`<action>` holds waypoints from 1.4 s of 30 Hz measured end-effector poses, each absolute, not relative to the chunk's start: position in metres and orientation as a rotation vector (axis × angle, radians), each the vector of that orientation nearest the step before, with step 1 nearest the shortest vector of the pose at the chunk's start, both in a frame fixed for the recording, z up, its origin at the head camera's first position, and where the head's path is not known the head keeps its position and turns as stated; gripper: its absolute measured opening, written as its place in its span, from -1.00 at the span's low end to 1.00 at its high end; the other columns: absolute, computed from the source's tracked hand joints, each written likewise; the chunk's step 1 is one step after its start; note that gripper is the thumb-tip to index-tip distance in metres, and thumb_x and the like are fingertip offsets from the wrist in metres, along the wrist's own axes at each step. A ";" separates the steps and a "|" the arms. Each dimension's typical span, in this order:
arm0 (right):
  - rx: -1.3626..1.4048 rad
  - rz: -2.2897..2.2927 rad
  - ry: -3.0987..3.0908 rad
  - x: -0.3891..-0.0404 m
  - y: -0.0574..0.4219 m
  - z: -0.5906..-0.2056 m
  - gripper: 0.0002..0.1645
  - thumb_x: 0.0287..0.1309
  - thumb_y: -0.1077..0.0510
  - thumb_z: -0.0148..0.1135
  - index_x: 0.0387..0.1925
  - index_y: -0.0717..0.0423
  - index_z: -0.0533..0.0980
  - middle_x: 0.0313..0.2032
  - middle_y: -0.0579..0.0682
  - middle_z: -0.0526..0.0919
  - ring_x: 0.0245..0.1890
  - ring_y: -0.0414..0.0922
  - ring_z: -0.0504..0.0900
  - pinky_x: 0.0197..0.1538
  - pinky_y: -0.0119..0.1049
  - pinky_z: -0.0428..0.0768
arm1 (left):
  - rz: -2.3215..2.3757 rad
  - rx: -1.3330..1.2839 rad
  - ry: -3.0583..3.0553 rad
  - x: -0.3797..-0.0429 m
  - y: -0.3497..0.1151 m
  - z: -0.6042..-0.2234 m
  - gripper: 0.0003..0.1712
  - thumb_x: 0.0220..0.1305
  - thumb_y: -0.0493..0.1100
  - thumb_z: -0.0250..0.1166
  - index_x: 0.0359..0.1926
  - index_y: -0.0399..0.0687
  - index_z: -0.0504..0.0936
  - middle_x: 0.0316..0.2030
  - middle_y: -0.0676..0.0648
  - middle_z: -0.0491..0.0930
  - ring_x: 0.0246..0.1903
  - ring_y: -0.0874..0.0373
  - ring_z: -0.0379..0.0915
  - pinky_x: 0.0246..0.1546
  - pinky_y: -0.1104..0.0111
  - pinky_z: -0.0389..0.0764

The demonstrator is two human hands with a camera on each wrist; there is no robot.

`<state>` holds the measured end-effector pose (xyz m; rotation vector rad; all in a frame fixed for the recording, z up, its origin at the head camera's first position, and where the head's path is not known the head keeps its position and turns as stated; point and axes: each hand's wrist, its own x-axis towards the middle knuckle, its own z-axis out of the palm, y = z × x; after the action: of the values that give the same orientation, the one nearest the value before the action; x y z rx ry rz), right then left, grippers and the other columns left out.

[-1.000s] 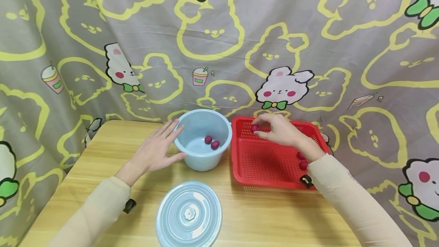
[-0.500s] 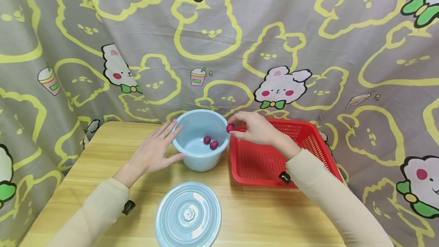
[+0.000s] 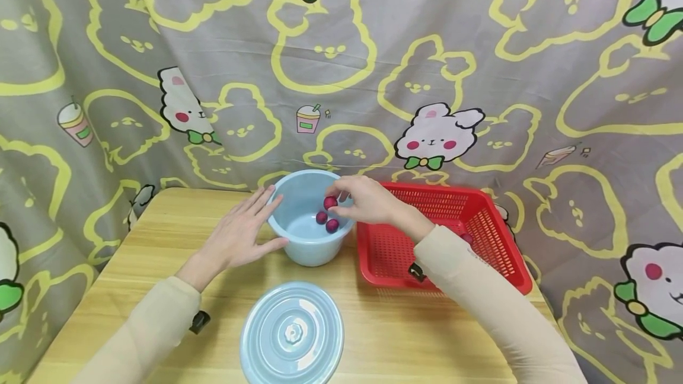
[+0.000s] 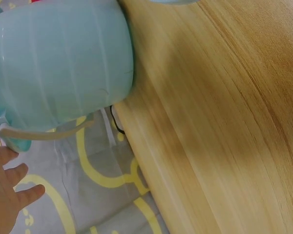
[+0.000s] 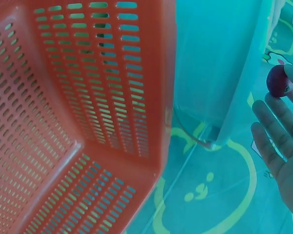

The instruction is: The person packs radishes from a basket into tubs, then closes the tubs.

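Note:
My right hand [image 3: 368, 200] pinches a small dark red plum [image 3: 330, 202] between thumb and fingertips, over the opening of the light blue bucket [image 3: 313, 252]. In the right wrist view that plum [image 5: 277, 81] shows at the fingertips, the other fingers spread loosely. Two plums [image 3: 332, 226] lie on the bucket's floor. My left hand [image 3: 240, 233] rests at the bucket's left rim with straight, spread fingers. From the left wrist view, its fingers are near the bucket's beige handle [image 4: 49, 134]. Right of the bucket stands a red slotted basket [image 3: 368, 271], with one plum [image 3: 466, 237] partly visible beyond my sleeve.
A round blue lid [image 3: 292, 333] lies on the wooden table [image 3: 176, 212] in front of the bucket. Behind the table hangs a grey patterned curtain [image 3: 224, 46]. The basket stands close against the bucket's right side.
My right hand has carried a plum leftward from above the basket to over the bucket. The left hand has stayed at the bucket's rim.

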<state>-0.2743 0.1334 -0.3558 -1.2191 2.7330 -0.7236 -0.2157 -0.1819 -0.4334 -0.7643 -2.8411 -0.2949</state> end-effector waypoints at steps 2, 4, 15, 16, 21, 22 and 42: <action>-1.222 -0.707 2.722 -0.276 0.129 -0.359 -0.63 0.30 0.08 0.46 0.10 0.05 0.68 -0.04 -0.07 0.81 0.03 -0.07 0.76 0.16 -0.15 0.76 | -0.294 -0.765 -2.841 -0.216 -0.182 -0.433 0.12 0.37 0.50 0.19 0.68 -0.02 0.12 0.71 -0.20 -0.05 0.68 -0.25 -0.04 0.59 -0.20 0.26; -1.234 -0.697 2.710 -0.276 0.125 -0.361 -0.62 0.31 0.08 0.46 0.11 0.07 0.68 -0.04 -0.06 0.81 0.03 -0.06 0.76 0.17 -0.15 0.76 | -0.291 -0.768 -2.843 -0.216 -0.182 -0.433 0.13 0.37 0.51 0.18 0.68 -0.03 0.12 0.71 -0.20 -0.05 0.67 -0.26 -0.03 0.59 -0.21 0.26; -1.220 -0.631 2.706 -0.277 0.114 -0.374 -0.69 0.28 0.02 0.48 0.03 -0.04 0.71 -0.05 -0.11 0.78 -0.01 -0.09 0.75 0.06 -0.25 0.75 | -0.293 -0.765 -2.846 -0.215 -0.182 -0.433 0.13 0.36 0.52 0.18 0.68 -0.01 0.11 0.71 -0.19 -0.06 0.69 -0.23 -0.06 0.59 -0.22 0.25; -1.213 -0.625 2.706 -0.277 0.113 -0.375 -0.68 0.28 0.02 0.48 0.03 -0.04 0.71 -0.05 -0.11 0.78 0.00 -0.09 0.75 0.06 -0.25 0.75 | -0.294 -0.765 -2.845 -0.215 -0.182 -0.432 0.13 0.36 0.51 0.19 0.68 -0.02 0.11 0.71 -0.19 -0.06 0.69 -0.24 -0.06 0.59 -0.22 0.25; -1.187 -0.599 2.704 -0.278 0.112 -0.378 -0.67 0.29 0.01 0.48 0.05 -0.06 0.70 -0.04 -0.11 0.77 0.00 -0.12 0.73 0.06 -0.26 0.75 | -0.286 -0.763 -2.854 -0.215 -0.181 -0.432 0.12 0.38 0.51 0.17 0.69 -0.02 0.10 0.71 -0.19 -0.08 0.69 -0.24 -0.07 0.59 -0.22 0.26; -1.187 -0.593 2.705 -0.277 0.111 -0.378 -0.67 0.29 0.00 0.47 0.05 -0.05 0.70 -0.03 -0.11 0.77 0.00 -0.13 0.74 0.06 -0.26 0.75 | -0.286 -0.763 -2.853 -0.214 -0.181 -0.432 0.12 0.38 0.51 0.17 0.69 -0.02 0.10 0.71 -0.19 -0.07 0.69 -0.24 -0.07 0.58 -0.22 0.27; -1.211 -0.658 2.701 -0.265 0.123 -0.367 -0.62 0.29 -0.01 0.48 0.10 -0.04 0.70 0.07 -0.06 0.79 0.08 -0.02 0.77 0.12 -0.14 0.79 | -0.300 -0.774 -2.844 -0.215 -0.182 -0.432 0.11 0.38 0.49 0.19 0.68 -0.03 0.12 0.71 -0.20 -0.06 0.68 -0.26 -0.05 0.58 -0.22 0.27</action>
<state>-0.2655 0.1227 -0.3673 -1.2111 2.7009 -0.6580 -0.2151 -0.1817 -0.4316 -0.7744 -2.8444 -0.2997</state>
